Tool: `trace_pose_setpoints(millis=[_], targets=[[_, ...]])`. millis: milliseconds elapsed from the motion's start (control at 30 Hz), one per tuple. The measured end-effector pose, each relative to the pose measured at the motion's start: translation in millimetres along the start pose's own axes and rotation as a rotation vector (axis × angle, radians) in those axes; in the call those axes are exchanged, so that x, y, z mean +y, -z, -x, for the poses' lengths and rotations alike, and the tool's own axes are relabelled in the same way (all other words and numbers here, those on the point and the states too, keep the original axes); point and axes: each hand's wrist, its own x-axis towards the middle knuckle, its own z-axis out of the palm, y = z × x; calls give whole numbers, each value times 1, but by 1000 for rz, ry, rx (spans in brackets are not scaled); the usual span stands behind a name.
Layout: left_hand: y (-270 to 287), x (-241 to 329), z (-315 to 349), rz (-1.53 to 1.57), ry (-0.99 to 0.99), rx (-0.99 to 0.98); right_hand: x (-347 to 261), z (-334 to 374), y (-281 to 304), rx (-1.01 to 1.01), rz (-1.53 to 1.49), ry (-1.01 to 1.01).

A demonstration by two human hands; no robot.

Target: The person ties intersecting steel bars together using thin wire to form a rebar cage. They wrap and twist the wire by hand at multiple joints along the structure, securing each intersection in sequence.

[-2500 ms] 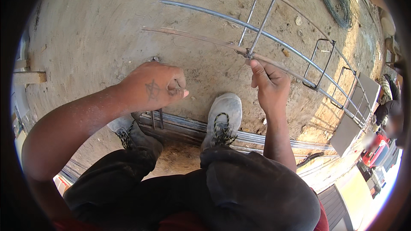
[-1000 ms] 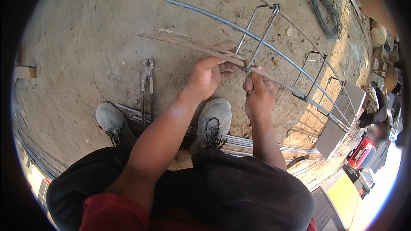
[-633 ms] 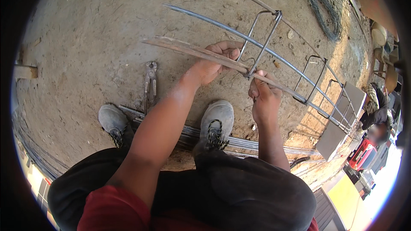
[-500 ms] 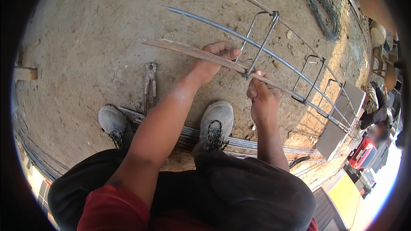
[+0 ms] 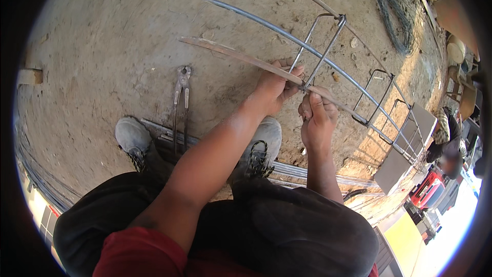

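Observation:
A rebar cage of long steel bars and rectangular stirrups runs from the upper middle to the right. Its brown near bar (image 5: 236,57) meets a stirrup (image 5: 325,54) right between my hands. My left hand (image 5: 274,84) reaches under this bar, fingers closed by the joint, where a thin tie wire (image 5: 302,78) shows. Just right of the joint, my right hand (image 5: 319,113) is closed in a pinch below the bar; whatever is in its fingertips is too small to make out. A grey-blue bar (image 5: 256,19) passes beyond both hands.
Pincers (image 5: 182,92) lie on the dirt ahead of my left shoe (image 5: 132,134). Loose steel rods (image 5: 292,170) stretch beneath my legs. Tangled wire (image 5: 392,15) lies at the far right. Grey boards (image 5: 392,169) are by the cage's right end, with another person (image 5: 447,136) beyond.
My left hand has moved right along the near bar, in toward the joint. In the picture, the cage's left end has shifted slightly right. My right hand stays nearly in place.

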Motion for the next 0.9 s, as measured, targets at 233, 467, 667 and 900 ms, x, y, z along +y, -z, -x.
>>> trace_pose_setpoints(millis=[233, 467, 667, 900], targets=[[-1, 6, -3, -3, -8, -163, 7, 13, 2, -55, 95, 66], [23, 5, 3, -19, -30, -160, 4, 18, -5, 41, 130, -13], [34, 9, 34, 12, -186, -255, -1, 16, -5, 85, 207, -34], [28, 22, 40, -167, -198, -136, 5, 14, -2, 73, 133, -80]])
